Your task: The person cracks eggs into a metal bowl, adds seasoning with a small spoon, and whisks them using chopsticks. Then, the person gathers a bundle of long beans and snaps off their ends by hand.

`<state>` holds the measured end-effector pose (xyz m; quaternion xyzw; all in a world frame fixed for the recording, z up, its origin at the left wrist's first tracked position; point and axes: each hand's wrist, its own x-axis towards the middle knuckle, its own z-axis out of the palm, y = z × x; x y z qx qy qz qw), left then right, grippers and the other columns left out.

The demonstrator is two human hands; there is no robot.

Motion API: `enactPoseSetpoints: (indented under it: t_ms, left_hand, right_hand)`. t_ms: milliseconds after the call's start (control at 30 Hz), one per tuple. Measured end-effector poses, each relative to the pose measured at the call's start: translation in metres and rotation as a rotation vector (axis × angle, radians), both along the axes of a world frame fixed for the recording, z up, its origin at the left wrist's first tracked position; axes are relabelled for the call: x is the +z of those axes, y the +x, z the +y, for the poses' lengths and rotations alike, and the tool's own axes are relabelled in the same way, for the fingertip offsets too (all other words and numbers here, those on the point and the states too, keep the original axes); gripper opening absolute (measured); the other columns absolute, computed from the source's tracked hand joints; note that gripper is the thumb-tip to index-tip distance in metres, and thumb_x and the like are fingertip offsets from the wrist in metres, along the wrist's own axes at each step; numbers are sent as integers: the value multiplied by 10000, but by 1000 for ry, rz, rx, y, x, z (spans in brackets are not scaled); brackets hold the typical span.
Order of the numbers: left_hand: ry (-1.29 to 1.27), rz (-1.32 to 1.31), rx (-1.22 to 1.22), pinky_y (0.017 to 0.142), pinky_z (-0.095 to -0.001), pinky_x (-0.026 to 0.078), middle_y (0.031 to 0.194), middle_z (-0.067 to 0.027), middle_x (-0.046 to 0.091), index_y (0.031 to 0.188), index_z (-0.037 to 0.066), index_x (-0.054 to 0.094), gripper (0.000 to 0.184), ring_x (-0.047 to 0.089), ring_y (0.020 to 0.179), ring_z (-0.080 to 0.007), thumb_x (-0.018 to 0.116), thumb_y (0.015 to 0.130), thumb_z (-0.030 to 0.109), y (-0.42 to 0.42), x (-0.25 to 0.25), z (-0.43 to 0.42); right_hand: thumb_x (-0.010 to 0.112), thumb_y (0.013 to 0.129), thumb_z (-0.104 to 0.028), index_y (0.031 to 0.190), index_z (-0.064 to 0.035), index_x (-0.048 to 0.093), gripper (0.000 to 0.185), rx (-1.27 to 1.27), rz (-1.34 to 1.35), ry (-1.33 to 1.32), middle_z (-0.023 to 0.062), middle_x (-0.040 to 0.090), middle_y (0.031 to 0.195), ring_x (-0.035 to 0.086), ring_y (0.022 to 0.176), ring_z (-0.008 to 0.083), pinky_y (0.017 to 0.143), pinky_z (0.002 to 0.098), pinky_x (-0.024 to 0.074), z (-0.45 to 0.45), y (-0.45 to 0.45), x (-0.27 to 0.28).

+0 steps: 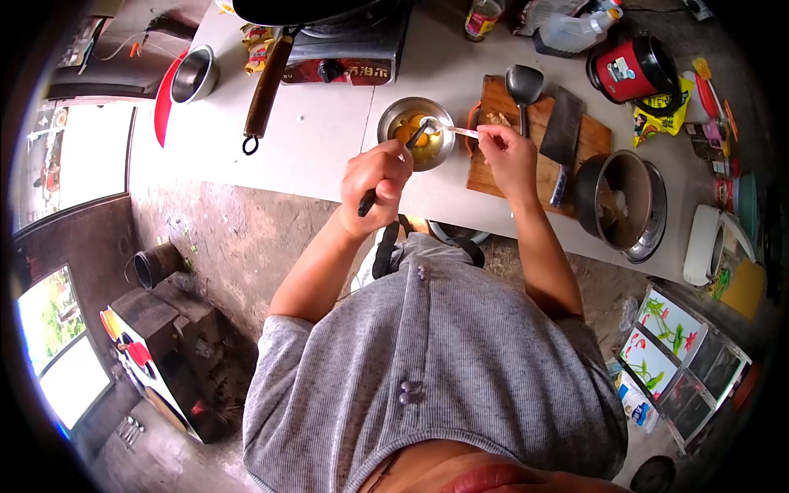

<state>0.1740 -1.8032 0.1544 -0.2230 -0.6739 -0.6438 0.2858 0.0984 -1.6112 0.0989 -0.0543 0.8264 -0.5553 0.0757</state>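
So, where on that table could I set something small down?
The widest bare patch of table lies between the long pan handle and the bowl of eggs, in front of the stove, with the left hand nearby. Another is left of that handle, beside the metal bowl. The right side is crowded: cutting board, cleaver and dark pot sit close together.

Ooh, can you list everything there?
Counter: one, whitish, top
Egg bowl: one, silver, on counter
Egg yolks: several, orange, in egg bowl
Dark utensil: one, black, at egg bowl
Pale utensil: one, whitish, at egg bowl
Cutting board: one, brown, right of egg bowl
Spatula: one, grey, on board
Cleaver: one, dark, on board
Pot: one, grey, right of board
Stove: one, black and red, top
Pan: one, black, over stove
Container: one, red, upper right
Other clutter: uncounted, mixed, edges
Shirt: one, grey, bottom
Left hand: one, bare, on dark utensil
Right hand: one, bare, on pale utensil
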Motion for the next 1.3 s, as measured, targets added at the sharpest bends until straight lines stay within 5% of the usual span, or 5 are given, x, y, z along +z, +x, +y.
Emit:
enactPoseSetpoints:
  t_ms: [1300]
  left_hand:
    - [8, -25, 49, 446, -289, 369, 556, -86, 427, 611, 9, 392, 430, 439, 478, -203, 377, 897, 330, 1, 6, -2]
  right_hand:
    - [565, 774, -108, 875, 3, 617, 158, -13, 26, 29, 1, 559, 627, 480, 503, 43, 448, 180, 390, 4, -8, -16]
